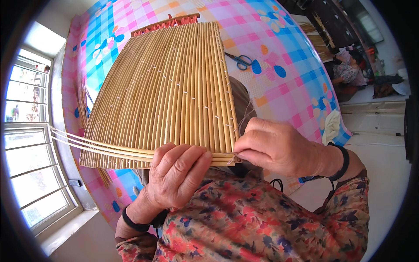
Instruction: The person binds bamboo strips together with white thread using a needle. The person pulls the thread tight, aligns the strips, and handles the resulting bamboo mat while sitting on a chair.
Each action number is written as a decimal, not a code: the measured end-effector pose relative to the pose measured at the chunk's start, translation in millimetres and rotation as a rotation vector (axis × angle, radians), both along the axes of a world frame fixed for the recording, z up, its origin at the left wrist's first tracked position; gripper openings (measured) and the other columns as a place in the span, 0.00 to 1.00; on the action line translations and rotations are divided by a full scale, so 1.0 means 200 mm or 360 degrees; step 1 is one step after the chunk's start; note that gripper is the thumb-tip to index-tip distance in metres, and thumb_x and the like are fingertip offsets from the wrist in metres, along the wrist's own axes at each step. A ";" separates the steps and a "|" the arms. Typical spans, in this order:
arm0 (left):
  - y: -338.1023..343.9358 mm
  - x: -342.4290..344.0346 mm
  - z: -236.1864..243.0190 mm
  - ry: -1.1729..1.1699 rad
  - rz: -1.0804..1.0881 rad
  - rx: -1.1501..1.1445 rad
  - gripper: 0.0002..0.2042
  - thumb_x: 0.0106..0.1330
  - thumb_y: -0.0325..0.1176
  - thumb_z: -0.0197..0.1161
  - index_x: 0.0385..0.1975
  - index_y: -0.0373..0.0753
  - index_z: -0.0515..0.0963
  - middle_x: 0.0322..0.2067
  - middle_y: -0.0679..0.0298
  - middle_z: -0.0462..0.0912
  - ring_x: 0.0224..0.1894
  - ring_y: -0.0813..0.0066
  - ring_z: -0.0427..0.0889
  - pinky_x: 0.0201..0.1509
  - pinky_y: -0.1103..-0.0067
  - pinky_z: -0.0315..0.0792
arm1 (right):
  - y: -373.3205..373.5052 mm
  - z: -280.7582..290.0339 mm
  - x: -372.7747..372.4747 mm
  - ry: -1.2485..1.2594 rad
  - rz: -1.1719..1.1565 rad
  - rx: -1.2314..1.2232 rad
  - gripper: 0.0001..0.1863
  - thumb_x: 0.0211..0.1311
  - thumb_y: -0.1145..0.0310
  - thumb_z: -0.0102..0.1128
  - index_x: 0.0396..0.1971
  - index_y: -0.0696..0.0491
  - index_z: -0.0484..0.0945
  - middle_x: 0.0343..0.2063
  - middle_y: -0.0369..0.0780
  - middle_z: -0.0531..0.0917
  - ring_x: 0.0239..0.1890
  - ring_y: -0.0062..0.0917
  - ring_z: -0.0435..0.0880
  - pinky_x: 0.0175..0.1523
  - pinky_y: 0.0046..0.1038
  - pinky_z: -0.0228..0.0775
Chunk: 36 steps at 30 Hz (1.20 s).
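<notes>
In the head view, the only 1 I have, I see the stalk mat lying slanted over the person's lap, its far part above the checked cloth and its near edge by the floral shirt. The left hand curls over that near edge, fingers pressed side by side, clamping the loose stalks laid crosswise there; their tips poke out well past the mat's left side. The right hand has its thumb and forefinger pressed together at the near right corner, pinching what looks like the thread, which loops up beside the mat's edge; I cannot tell how tightly it is drawn. I judge the mat light for its breadth, stiff along each stalk but ready to flex or roll across the stitched rows. The stalks look smooth, so I expect them to slide on 1 another, and thin enough to crack if bent sharply. I would take hold flat over the bundled near edge, spreading pressure across several stalks, and use only fingertips for the thread, which seems fine, limp and easily tangled. The scissors lie beyond the right side.
</notes>
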<state>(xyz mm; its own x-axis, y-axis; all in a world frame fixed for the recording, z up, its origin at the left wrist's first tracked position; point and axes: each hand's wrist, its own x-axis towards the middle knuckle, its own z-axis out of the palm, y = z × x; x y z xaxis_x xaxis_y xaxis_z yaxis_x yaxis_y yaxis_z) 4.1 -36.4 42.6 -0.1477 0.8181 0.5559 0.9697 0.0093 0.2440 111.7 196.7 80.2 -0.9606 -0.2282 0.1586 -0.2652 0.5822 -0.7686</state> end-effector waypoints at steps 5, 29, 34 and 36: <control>0.02 0.00 -0.02 -0.0095 -0.0013 0.0082 0.18 0.49 0.29 0.62 0.42 0.32 0.79 0.42 0.58 0.80 0.41 0.65 0.79 0.43 0.70 0.73 | -0.01 0.02 -0.01 0.0232 -0.0095 0.0192 0.09 0.54 0.77 0.66 0.31 0.55 0.74 0.26 0.40 0.74 0.30 0.34 0.80 0.30 0.33 0.72; 0.05 0.01 0.01 -0.0193 0.0033 -0.0023 0.18 0.49 0.28 0.62 0.43 0.33 0.79 0.38 0.60 0.78 0.40 0.64 0.78 0.45 0.70 0.72 | -0.02 0.00 -0.01 0.0042 -0.0221 -0.0096 0.09 0.57 0.77 0.64 0.33 0.55 0.72 0.27 0.41 0.77 0.29 0.36 0.80 0.32 0.32 0.72; 0.05 0.02 0.04 -0.0247 0.0048 -0.0014 0.19 0.49 0.27 0.63 0.44 0.33 0.79 0.39 0.60 0.78 0.40 0.64 0.78 0.43 0.71 0.73 | -0.04 -0.03 0.02 -0.0192 -0.0411 -0.0366 0.07 0.59 0.77 0.62 0.35 0.57 0.73 0.27 0.41 0.80 0.29 0.29 0.82 0.33 0.28 0.72; 0.05 0.02 0.04 -0.0226 0.0035 -0.0015 0.19 0.49 0.27 0.63 0.44 0.33 0.79 0.39 0.61 0.78 0.39 0.65 0.78 0.43 0.71 0.73 | -0.05 -0.03 0.02 -0.0238 -0.0496 -0.0469 0.06 0.60 0.78 0.61 0.35 0.57 0.73 0.25 0.41 0.81 0.28 0.25 0.82 0.33 0.26 0.72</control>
<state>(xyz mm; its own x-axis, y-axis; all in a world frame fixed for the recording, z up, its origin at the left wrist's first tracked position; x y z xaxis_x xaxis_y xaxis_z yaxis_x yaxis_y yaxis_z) 7.3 -26.0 51.1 -0.2423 0.8189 0.5204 0.9250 0.0331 0.3786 115.8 187.4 73.6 -0.9936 0.1096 0.0278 0.0146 0.3675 -0.9299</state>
